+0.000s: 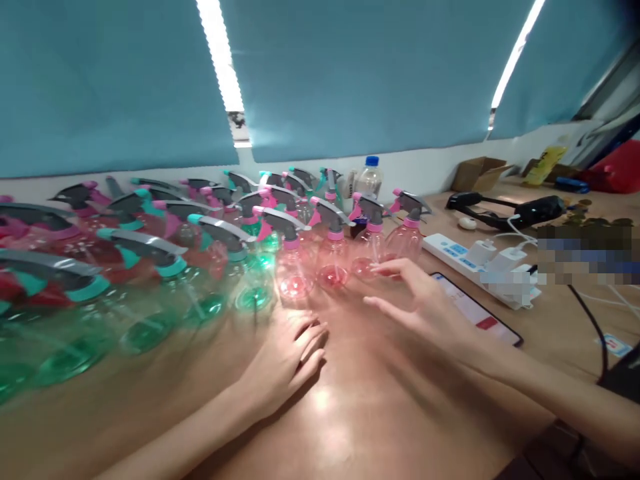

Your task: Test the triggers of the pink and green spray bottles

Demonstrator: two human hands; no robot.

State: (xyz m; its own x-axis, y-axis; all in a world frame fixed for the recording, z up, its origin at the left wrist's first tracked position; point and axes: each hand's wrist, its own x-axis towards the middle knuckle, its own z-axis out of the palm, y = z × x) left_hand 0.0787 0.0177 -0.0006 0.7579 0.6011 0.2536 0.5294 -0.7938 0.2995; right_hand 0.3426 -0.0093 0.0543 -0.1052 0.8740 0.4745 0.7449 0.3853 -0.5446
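Observation:
My left hand [284, 360] rests on the wooden table with its fingers loosely bent and nothing in them. In front of it stand a green spray bottle [254, 287] and a pink spray bottle [295, 273], both see-through with grey trigger heads. My right hand [425, 303] is held over the table to the right, thumb and fingers apart, empty. Its fingertips are nearest to the pink spray bottle [370, 250] close to the right end of the front row; whether they touch it I cannot tell. Another pink spray bottle [405, 237] stands just behind those fingers.
Many more green and pink spray bottles stand to the left and behind. A phone [485, 320] lies partly under my right wrist. Beyond it are a white power strip [450, 252] with plugs, a black headset-like device [505, 210], cables and a cardboard box [477, 175].

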